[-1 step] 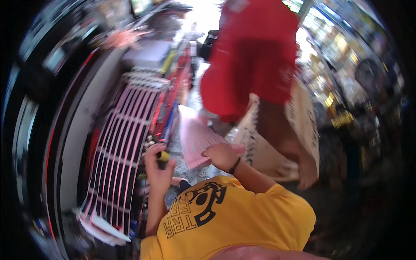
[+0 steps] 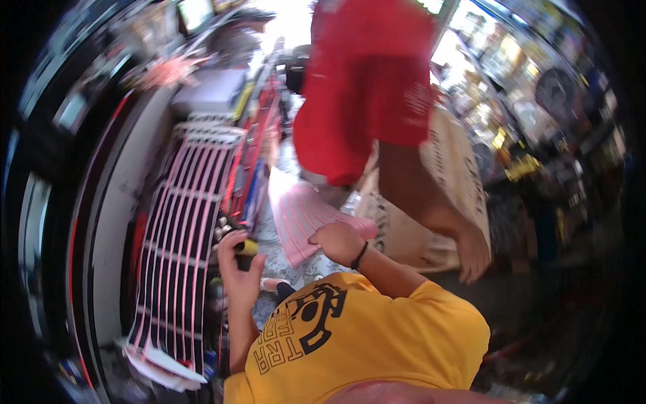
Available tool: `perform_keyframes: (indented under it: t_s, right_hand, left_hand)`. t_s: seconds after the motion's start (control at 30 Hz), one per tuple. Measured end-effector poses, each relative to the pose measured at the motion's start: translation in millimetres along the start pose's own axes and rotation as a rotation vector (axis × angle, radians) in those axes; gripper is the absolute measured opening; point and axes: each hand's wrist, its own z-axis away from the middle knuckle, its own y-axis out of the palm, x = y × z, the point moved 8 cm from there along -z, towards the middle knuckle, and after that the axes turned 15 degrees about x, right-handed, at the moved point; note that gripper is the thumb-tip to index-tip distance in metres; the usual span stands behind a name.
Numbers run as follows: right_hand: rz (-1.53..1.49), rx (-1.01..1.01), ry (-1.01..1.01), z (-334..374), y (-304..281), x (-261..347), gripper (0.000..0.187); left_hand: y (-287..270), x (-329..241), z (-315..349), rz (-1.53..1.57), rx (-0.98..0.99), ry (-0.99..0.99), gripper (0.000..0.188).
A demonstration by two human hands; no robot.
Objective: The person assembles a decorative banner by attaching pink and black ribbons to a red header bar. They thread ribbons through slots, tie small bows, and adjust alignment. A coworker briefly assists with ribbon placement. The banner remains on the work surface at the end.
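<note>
My right hand (image 2: 338,243) grips the narrow, bunched end of a pink striped sheet (image 2: 296,214). The sheet fans out toward the far left, above the grey floor. My left hand (image 2: 241,273) is raised with fingers curved and thumb apart. A small yellow and dark cylinder (image 2: 247,247) shows between its fingertips and thumb; whether they touch is unclear. Beside that hand, on the left, lies a long white-and-pink slatted rack (image 2: 173,256) with dark gaps.
Ahead, a person in red clothing (image 2: 367,87) stands close, one arm (image 2: 431,209) hanging near mine. Behind that arm is a large beige printed bag or carton (image 2: 404,236). Crowded shelves (image 2: 518,128) line the right. A white box (image 2: 210,89) sits beyond the rack.
The view has shifted, and the person in red appears further left. My right hand keeps its grip on the striped sheet. My left hand keeps nearly the same pose.
</note>
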Motion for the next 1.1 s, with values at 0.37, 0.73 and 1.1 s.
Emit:
perform_keyframes:
  t_s: [0.37, 0.73, 1.1]
  right_hand:
    - [-0.142, -0.032, -0.105, 98, -4, -9, 0.031]
    - [-0.303, 0.028, -0.017, 105, -3, -10, 0.039]
    - [-0.518, -0.780, 0.583, 114, -117, -155, 0.025]
  left_hand:
    - [127, 8, 47, -0.248, 0.705, -0.038, 0.067]
    - [117, 10, 28, -0.146, 0.633, 0.061, 0.043]
    - [3, 88, 28, -0.089, 0.619, -0.264, 0.057]
